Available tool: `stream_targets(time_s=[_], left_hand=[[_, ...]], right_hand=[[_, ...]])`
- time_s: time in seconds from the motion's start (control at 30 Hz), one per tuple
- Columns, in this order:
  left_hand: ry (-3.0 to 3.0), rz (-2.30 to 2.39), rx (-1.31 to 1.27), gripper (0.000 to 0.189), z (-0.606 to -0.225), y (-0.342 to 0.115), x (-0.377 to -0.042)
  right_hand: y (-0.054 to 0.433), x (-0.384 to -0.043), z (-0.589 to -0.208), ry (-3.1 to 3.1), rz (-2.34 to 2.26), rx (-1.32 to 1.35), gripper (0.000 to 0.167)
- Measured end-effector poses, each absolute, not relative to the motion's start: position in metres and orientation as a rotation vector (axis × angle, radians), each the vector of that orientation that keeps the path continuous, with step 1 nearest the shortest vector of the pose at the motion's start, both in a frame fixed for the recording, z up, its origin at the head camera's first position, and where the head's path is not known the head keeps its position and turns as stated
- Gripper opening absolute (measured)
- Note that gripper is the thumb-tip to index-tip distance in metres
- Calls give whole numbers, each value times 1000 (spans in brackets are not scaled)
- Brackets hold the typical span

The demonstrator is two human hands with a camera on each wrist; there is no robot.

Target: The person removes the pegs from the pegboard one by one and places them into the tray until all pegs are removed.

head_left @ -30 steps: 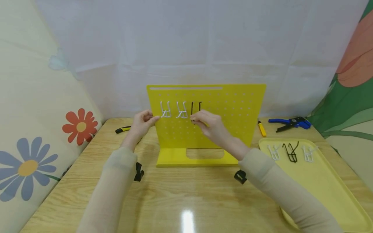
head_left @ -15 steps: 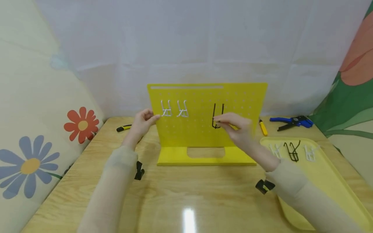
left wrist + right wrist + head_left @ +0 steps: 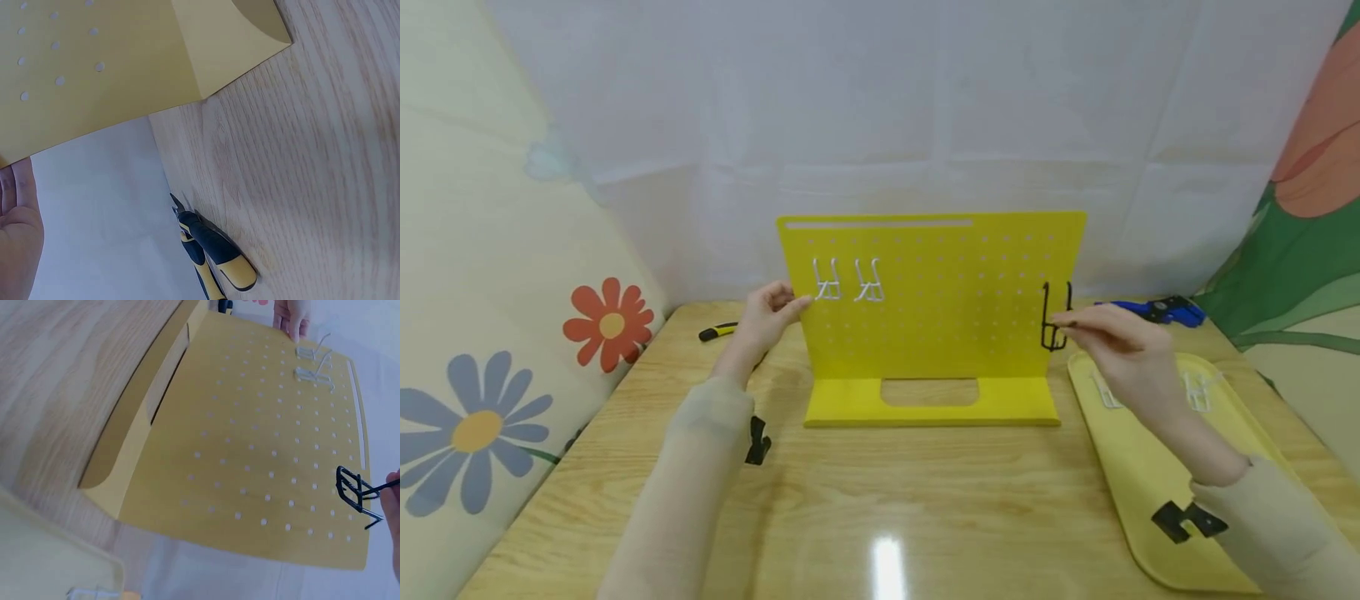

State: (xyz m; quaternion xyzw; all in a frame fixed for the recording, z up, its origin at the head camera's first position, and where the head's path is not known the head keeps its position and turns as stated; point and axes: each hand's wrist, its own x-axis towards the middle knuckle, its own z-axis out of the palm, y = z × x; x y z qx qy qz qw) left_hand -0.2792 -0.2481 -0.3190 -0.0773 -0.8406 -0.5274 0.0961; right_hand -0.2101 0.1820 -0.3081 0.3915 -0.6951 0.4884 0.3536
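Note:
A yellow pegboard (image 3: 917, 342) stands upright on its foot in the head view. My left hand (image 3: 767, 317) grips its left edge, thumb in front and fingers behind. Two white wire hooks (image 3: 869, 292) hang side by side at its upper left. Between thumb and fingertips, my right hand (image 3: 1131, 354) pinches a black wire hook (image 3: 1045, 321) by its prong, in front of the board's right edge. The right wrist view shows this black hook (image 3: 350, 487) with its bent ends pointing away from the hand's side of the frame, overlapping the perforated panel.
At right lies a pale yellow tray (image 3: 1150, 500) with white wire hooks (image 3: 1198, 392), partly behind my right hand. Blue-handled pliers (image 3: 1176, 311) lie behind it. Yellow-and-black pliers (image 3: 215, 247) rest on the wooden table (image 3: 880, 492) behind the board's left side.
My right hand has drawn the black hook off the board and carried it rightward past the middle to the right edge. The left hand has stayed in place.

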Motion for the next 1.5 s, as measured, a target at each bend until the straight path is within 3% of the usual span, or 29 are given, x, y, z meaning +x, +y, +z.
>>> stream_targets(time_s=[0.43, 0.87, 1.5], left_hand=[[-2495, -1553, -227, 22, -322, -249, -282], [-2507, -1523, -220, 24, -321, -249, -283], [-2502, -1516, -233, 23, -321, -249, -281]], right_hand=[[244, -187, -323, -1763, 1622, 882, 21], [272, -167, -339, -2317, 1338, 363, 14], [290, -181, -376, -2595, 1918, 368, 12]])
